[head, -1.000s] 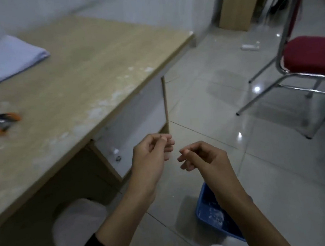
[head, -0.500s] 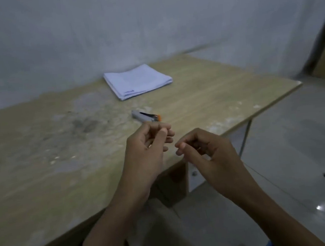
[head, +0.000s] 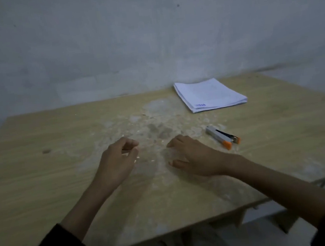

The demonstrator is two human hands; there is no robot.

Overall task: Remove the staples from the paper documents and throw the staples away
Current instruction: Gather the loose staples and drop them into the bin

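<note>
Two hands hover low over the worn middle of the wooden desk (head: 42,175), a small gap between them. The left hand (head: 119,163) has its fingers loosely curled, thumb near the forefinger without closing, and nothing shows in it. The right hand (head: 193,157) lies palm down with bent fingers, the tips on or just above the desk, also holding nothing. A grey tool (head: 222,136) with orange tips lies just beside the right hand. Well beyond, near the wall, sits the stack of paper documents (head: 209,94), untouched.
</note>
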